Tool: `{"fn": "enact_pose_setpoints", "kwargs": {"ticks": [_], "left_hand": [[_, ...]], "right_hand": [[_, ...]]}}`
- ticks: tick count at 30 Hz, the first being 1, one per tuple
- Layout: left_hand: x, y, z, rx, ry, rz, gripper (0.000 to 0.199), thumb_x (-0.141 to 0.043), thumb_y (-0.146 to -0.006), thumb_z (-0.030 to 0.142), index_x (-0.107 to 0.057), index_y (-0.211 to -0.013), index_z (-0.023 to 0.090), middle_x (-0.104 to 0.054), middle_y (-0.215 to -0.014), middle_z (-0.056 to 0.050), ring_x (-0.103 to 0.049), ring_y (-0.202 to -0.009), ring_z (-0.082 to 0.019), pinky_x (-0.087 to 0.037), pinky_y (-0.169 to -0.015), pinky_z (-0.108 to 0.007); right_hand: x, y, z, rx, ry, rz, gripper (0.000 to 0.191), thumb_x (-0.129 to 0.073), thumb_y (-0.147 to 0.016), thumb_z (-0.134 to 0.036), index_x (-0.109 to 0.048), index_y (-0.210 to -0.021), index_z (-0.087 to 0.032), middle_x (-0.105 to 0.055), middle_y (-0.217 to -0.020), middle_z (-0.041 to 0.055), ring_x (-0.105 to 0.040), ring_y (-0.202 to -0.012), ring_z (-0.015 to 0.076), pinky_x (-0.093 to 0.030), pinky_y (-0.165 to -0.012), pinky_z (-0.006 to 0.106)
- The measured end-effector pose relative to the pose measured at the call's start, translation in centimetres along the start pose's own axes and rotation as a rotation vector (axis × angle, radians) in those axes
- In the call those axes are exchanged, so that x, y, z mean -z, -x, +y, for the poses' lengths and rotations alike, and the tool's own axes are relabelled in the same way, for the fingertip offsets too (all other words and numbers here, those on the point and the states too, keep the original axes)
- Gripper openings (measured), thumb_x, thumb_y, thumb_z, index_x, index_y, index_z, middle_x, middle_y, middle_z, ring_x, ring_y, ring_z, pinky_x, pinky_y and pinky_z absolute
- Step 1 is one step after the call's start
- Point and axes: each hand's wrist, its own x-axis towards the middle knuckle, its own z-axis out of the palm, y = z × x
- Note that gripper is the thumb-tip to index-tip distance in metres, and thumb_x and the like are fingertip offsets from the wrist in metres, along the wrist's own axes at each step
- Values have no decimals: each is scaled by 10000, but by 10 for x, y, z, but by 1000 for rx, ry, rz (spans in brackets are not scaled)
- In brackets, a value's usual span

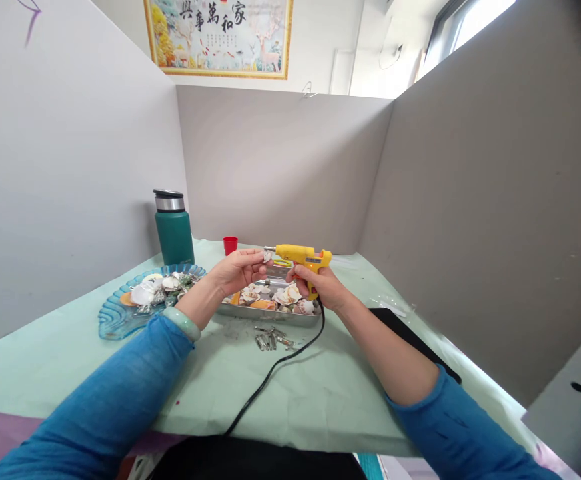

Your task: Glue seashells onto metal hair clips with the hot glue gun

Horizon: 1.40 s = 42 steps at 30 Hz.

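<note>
My right hand [323, 283] is wrapped round the handle of a yellow hot glue gun [295, 253], whose nozzle points left. Between thumb and fingers, my left hand [240, 270] pinches a small whitish shell [268, 256] right at the nozzle tip; whether the two touch I cannot tell. Below both hands sits a metal tray [270, 315] filled with seashells [286, 295]. Several small metal clips [272, 339] lie loose on the table in front of it. The gun's black cord [275, 367] runs down to the table's front edge.
On the left, a blue glass dish [113, 325] holds shells and silvery pieces. Behind it stands a green bottle [174, 233], and a red cup [230, 245] is farther back. A flat black object [415, 343] lies at right. Grey partitions [285, 160] enclose the table.
</note>
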Motion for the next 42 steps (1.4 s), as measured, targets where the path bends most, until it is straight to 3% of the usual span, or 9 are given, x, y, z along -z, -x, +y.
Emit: {"fn": "enact_pose_setpoints", "kwargs": {"ticks": [42], "left_hand": [[3,0,2,-1,21,19,68,-627,-736,99,-653,-785,60,-657,-717,-62,-565,-524,-69,-529,-557,-194]], "right_hand": [[0,0,0,7,-9,-20,359,-542,-819,-475,-641,-765,-134,-450,-403,-45,-354,-373,67,-284,-409,217]]}}
